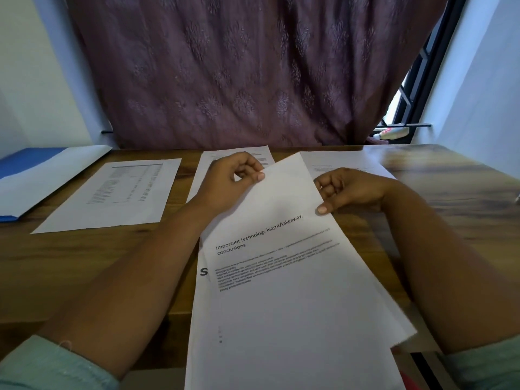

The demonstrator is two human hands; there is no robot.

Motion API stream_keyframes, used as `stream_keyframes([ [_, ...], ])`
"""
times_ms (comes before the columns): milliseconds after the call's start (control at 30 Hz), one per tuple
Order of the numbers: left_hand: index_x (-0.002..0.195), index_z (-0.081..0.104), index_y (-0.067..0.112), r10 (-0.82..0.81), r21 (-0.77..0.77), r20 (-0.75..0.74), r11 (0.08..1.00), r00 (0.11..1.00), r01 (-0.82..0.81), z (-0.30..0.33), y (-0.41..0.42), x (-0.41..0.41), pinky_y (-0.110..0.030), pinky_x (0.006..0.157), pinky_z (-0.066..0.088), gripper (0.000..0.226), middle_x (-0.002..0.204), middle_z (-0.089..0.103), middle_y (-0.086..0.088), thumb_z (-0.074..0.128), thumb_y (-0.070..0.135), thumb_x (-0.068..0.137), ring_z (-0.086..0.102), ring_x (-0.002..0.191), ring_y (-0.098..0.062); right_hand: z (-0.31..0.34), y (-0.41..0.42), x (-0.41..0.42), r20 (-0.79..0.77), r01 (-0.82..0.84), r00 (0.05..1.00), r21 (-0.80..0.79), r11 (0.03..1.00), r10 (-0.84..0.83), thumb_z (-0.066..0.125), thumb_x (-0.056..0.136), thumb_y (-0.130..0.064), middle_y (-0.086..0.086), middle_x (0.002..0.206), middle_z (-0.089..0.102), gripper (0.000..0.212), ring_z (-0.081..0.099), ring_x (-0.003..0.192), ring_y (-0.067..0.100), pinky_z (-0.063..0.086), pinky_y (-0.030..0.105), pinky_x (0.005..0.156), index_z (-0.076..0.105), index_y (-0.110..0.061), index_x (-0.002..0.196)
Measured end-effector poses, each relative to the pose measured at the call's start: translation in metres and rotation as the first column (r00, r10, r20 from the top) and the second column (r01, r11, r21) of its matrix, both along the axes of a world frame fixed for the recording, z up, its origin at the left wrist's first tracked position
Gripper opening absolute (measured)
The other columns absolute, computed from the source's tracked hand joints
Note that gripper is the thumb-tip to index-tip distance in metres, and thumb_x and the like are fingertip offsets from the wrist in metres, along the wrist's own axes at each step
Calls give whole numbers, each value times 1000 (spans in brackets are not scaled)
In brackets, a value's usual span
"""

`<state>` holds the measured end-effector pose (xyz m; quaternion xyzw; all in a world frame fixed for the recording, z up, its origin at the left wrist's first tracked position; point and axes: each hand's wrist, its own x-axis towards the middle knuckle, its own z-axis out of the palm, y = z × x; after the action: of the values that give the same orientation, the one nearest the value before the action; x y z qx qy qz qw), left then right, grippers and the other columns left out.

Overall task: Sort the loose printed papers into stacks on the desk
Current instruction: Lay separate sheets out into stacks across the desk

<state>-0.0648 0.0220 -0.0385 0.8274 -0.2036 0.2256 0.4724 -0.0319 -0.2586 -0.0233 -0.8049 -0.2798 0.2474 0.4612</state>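
While both hands pinch one sheet (281,209), left hand (228,181), right hand (346,192), three sheets flat beyond.

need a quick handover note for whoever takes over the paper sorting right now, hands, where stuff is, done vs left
Left hand: pinches the top left edge of the top sheet, headed "Important technology learnt/takeaway/ conclusions".
Right hand: grips the same sheet's right edge.
Beneath it: the unsorted pile at the near desk edge.
Done: three spots started along the far side of the desk: the table printout on the left, the middle paper behind the left hand, the right paper behind the right hand. How many sheets each holds cannot be told.
Left: place the held sheet, then work through the pile.
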Motion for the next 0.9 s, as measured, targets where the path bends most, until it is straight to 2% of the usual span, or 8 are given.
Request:
stream_keyframes([
  [100, 92, 68, 18, 78, -19, 40, 997, 996, -77, 1, -2, 0, -14, 71, 46, 5, 78, 69, 9, 72, 20, 89, 59, 73, 4, -3, 2, -1, 8, 80, 997, -9, 997, -80, 88, 56, -36, 16, 110, 72, 67, 69, 100, 34, 58, 30, 76, 69, -1, 110],
  [333, 119, 59, 22, 387, 304, -179, 896, 904, -324, 7, 9, 2, -26, 76, 40, 46, 119, 60, 6, 77, 42, 81, 53, 104, -14, -4, -4, 7, 107, 372, 920, 66, 926, -377, 65, 91, -24, -1, 93, 76, 16, 72, 90, 23, 55, 35, 85, 72, -14, 102],
  [400, 113, 61, 24, 316, 114, -314, 949, 896, -294, 6, 17, 12, -27, 75, 46, 39, 123, 64, 2, 80, 33, 80, 59, 107, -17, -9, -5, 15, 207, 515, 828, 89, 853, -522, 60, 96, -26, -6, 79, 73, 12, 68, 79, 19, 54, 29, 74, 68, -19, 92],
  [467, 105, 64, 22, 228, -106, -371, 953, 900, -285, 4, 16, 12, -23, 67, 49, 24, 113, 69, 2, 76, 25, 85, 64, 100, -17, -14, -9, 21, 240, 580, 780, 71, 812, -578, 65, 91, -38, -2, 92, 72, 17, 66, 89, 22, 54, 35, 83, 63, -23, 98],
  [600, 103, 65, 13, 272, -332, -268, 875, 924, -353, 5, 11, 14, -17, 56, 53, 14, 103, 73, -3, 69, 21, 91, 69, 80, -12, -5, -25, 14, 201, 431, 897, -206, 878, -394, 85, 69, -41, -5, 128, 62, 70, 57, 117, 20, 43, 44, 105, 48, -32, 127],
  [700, 118, 57, 16, 190, -474, -342, 811, 920, -344, 10, 6, 12, -13, 58, 53, 28, 112, 71, -2, 67, 25, 93, 72, 77, -9, -2, -41, 19, 221, 602, 778, 5, 798, -588, 77, 81, -29, 4, 130, 60, 67, 59, 113, 23, 46, 38, 99, 45, -21, 140],
  [800, 121, 50, 23, 219, -174, -331, 942, 918, -287, 7, -8, 1, -4, 56, 46, 38, 107, 62, 13, 70, 32, 90, 63, 88, -5, -5, -66, 33, 449, 802, 518, 38, 595, -728, 66, 91, -32, 13, 138, 53, 67, 52, 122, 33, 42, 38, 97, 33, -15, 146],
  [900, 109, 63, 26, 191, 219, -242, 966, 951, -138, -6, -14, 1, -17, 74, 49, 40, 99, 64, 17, 77, 46, 78, 59, 94, -7, -18, -92, 47, 492, 866, 463, -74, 495, -737, 64, 91, -36, 19, 143, 46, 76, 45, 129, 39, 39, 41, 100, 21, -16, 150],
])
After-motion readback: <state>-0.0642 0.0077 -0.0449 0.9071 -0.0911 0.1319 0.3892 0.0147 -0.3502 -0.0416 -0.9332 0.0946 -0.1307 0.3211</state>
